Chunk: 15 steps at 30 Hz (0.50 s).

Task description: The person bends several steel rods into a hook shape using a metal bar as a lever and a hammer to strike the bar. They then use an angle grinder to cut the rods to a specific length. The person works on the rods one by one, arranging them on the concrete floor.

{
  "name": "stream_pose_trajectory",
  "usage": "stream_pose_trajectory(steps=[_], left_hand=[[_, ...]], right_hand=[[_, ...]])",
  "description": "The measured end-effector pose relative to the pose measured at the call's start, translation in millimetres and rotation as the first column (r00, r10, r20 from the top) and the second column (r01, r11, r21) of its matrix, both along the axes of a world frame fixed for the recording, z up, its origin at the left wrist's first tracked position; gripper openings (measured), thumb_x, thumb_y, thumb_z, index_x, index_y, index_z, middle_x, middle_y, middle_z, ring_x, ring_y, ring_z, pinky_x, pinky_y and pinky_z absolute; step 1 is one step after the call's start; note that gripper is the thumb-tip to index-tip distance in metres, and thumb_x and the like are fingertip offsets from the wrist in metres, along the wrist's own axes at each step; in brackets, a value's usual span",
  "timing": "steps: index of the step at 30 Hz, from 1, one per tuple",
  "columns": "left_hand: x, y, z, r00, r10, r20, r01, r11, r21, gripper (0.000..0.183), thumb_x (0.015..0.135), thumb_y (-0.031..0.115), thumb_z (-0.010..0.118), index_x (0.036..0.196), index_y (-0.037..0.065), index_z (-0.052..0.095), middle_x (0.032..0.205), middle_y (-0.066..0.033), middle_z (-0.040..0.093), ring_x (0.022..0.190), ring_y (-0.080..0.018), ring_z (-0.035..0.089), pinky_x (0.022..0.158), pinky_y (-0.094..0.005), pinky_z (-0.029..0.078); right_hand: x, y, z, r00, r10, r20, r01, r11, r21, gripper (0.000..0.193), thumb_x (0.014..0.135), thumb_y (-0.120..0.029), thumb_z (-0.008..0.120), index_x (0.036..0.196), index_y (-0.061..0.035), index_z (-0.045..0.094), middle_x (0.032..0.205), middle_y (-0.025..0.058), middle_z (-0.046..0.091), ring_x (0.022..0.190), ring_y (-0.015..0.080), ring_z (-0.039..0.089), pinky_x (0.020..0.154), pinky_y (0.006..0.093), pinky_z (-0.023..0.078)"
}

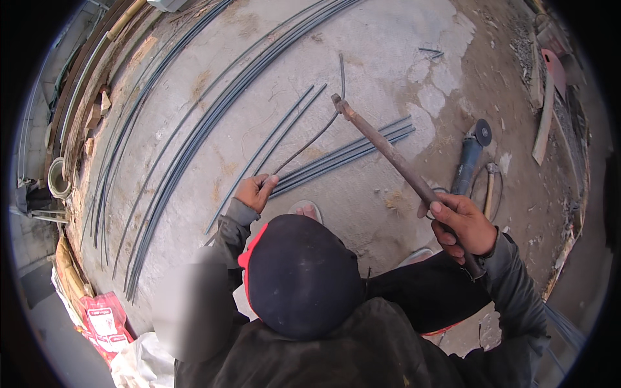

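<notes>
My left hand (255,191) is closed on the near end of a thin steel rod (310,139). The rod runs up and right, then bends upward near the head of a long rusty bending bar (378,142). My right hand (463,227) grips the lower handle end of that bar. The bar's head (337,101) meets the rod at the bend. Both hands are over a concrete floor (388,45), in front of my dark cap (301,275).
A bundle of long steel rods (187,149) curves across the floor on the left. Several short rods (352,152) lie under the bar. A blue angle grinder (470,158) and a hammer (490,187) lie right of it. Wooden planks (542,123) far right, red bag (103,320) lower left.
</notes>
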State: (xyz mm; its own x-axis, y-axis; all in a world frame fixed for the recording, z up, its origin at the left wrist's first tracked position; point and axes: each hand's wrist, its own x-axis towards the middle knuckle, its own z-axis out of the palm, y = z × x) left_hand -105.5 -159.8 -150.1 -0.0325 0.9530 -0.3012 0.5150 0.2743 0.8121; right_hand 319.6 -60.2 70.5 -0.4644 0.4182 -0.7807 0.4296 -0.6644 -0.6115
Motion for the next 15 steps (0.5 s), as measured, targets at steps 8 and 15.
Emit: stream_pose_trajectory(steps=[8,15], left_hand=[[-23,-9,17,0.889,-0.036,-0.456,0.088,0.992,0.091,0.052,0.103,0.053,0.056,0.083,0.008,0.070,0.060,-0.0202,0.058,0.062,-0.0450,0.061,0.054,-0.0481,0.046],[-50,-14,30,0.848,-0.092,-0.522,0.208,0.964,0.167,0.047,0.100,0.049,0.062,0.079,0.007,0.066,0.059,-0.0176,0.056,0.057,-0.0406,0.061,0.050,-0.0454,0.045]], right_hand=[[-9,13,-17,0.998,0.047,0.051,-0.044,0.997,-0.058,0.044,0.110,-0.044,0.045,0.114,-0.0029,0.061,0.058,-0.0035,0.042,0.037,0.0064,0.041,0.034,0.0228,0.037],[-16,17,-14,0.996,0.059,0.068,-0.047,0.984,-0.169,0.045,0.110,-0.045,0.044,0.115,-0.0026,0.059,0.058,-0.0032,0.041,0.036,0.0065,0.039,0.033,0.0232,0.036]])
